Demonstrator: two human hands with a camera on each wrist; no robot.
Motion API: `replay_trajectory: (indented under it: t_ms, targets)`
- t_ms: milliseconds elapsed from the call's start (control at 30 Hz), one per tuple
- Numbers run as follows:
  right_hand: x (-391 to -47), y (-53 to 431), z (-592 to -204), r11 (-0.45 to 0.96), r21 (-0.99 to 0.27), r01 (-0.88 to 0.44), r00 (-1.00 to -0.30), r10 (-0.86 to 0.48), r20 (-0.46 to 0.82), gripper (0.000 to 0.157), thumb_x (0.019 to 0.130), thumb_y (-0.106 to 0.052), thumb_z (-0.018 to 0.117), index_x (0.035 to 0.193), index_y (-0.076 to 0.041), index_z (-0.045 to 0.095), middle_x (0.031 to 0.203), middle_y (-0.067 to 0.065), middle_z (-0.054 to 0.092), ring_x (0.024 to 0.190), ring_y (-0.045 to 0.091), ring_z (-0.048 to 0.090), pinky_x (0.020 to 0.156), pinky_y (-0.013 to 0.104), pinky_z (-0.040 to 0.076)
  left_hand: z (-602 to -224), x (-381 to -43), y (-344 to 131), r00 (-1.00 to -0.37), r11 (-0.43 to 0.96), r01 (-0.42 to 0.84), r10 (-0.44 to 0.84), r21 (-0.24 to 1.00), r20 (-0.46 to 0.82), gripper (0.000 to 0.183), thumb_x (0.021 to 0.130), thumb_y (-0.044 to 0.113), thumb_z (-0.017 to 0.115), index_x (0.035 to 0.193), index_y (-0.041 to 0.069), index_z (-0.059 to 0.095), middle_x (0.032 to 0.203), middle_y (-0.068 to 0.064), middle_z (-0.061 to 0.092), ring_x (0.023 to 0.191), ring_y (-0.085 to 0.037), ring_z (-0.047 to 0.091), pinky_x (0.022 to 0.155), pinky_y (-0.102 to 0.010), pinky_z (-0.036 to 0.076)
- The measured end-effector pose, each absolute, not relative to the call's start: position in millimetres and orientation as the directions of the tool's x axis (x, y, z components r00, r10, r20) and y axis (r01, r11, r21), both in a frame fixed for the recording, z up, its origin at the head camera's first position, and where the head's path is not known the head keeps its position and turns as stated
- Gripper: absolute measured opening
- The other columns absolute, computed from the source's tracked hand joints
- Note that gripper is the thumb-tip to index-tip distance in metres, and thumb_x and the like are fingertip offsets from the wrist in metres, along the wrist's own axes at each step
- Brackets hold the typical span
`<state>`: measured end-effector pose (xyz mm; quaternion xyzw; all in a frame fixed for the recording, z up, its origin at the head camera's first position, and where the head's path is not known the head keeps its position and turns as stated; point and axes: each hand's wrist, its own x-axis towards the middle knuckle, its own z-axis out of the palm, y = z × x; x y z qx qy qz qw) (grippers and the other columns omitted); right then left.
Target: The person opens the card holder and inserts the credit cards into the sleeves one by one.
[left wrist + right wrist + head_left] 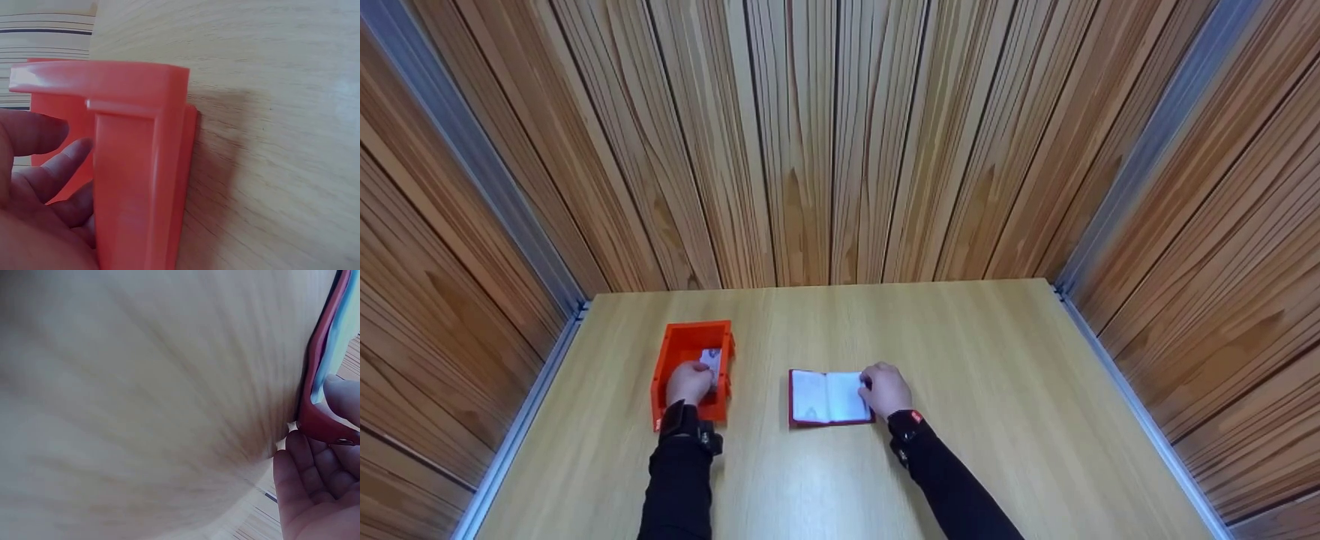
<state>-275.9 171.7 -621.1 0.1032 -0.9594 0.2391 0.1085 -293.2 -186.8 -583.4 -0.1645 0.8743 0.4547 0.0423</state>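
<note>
My left hand (688, 383) reaches into an orange-red plastic bin (684, 341) at the left. In the left wrist view its thumb and fingers are loosely bent with a gap between them, partly hidden behind the bin's wall (126, 185). A small white card with a dark print (711, 355) lies in the bin right at my fingertips. My right hand (887, 388) grips the right edge of an open red-covered booklet (808, 396) with whitish, glossy pages. In the right wrist view the thumb (343, 398) presses on the pages, and the fingers lie under the red cover (320, 419).
Bin and booklet stand on a light wooden table (997, 360), the booklet a short way right of the bin. Wood-plank walls (795, 150) enclose the table at the back and both sides, with metal rails (521, 420) along the side edges.
</note>
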Motion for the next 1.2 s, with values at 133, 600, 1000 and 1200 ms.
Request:
replay_trajectory:
  t_ms: [133, 600, 1000, 1200]
  targets:
    - [-276.1, 171.7, -622.2, 0.865, -0.427, -0.264, -0.947, -0.148, 0.287, 0.015, 0.077, -0.006, 0.079, 0.089, -0.001, 0.071, 0.088, 0.01, 0.063, 0.088, 0.031, 0.061, 0.08, 0.043, 0.05, -584.0, -293.2, -186.3, -0.94, 0.499, -0.318, -0.28, 0.806, -0.198, 0.041, 0.09, 0.009, 0.052, 0.125, -0.012, 0.057, 0.124, -0.03, 0.058, 0.112, -0.041, 0.054, 0.099, -0.048, 0.041]
    - [-275.5, 169.5, -620.7, 0.863, -0.453, -0.221, -0.966, -0.128, 0.226, 0.014, 0.081, -0.007, 0.079, 0.093, -0.002, 0.072, 0.092, 0.009, 0.063, 0.092, 0.029, 0.061, 0.083, 0.042, 0.05, -588.1, -290.8, -183.8, -0.911, 0.505, -0.316, -0.398, 0.803, -0.109, 0.034, 0.084, -0.001, 0.054, 0.115, -0.009, 0.065, 0.113, -0.027, 0.064, 0.104, -0.041, 0.057, 0.092, -0.048, 0.045]
    - [-275.5, 170.6, -621.0, 0.867, -0.44, -0.235, -0.96, -0.138, 0.242, 0.015, 0.08, -0.008, 0.079, 0.093, -0.001, 0.072, 0.092, 0.01, 0.064, 0.092, 0.031, 0.061, 0.083, 0.043, 0.05, -586.7, -292.4, -182.7, -0.871, 0.558, -0.4, -0.479, 0.727, -0.11, 0.019, 0.091, 0.005, 0.054, 0.103, -0.002, 0.066, 0.099, -0.02, 0.066, 0.091, -0.037, 0.059, 0.082, -0.048, 0.046]
    - [-274.6, 171.4, -621.0, 0.867, -0.432, -0.247, -0.955, -0.142, 0.261, 0.015, 0.079, -0.007, 0.079, 0.09, -0.002, 0.071, 0.091, 0.01, 0.063, 0.092, 0.032, 0.06, 0.082, 0.044, 0.05, -579.3, -292.8, -177.4, -0.866, 0.56, -0.37, -0.497, 0.742, -0.057, 0.013, 0.094, 0.009, 0.057, 0.096, 0.0, 0.066, 0.09, -0.016, 0.066, 0.081, -0.034, 0.059, 0.074, -0.044, 0.046]
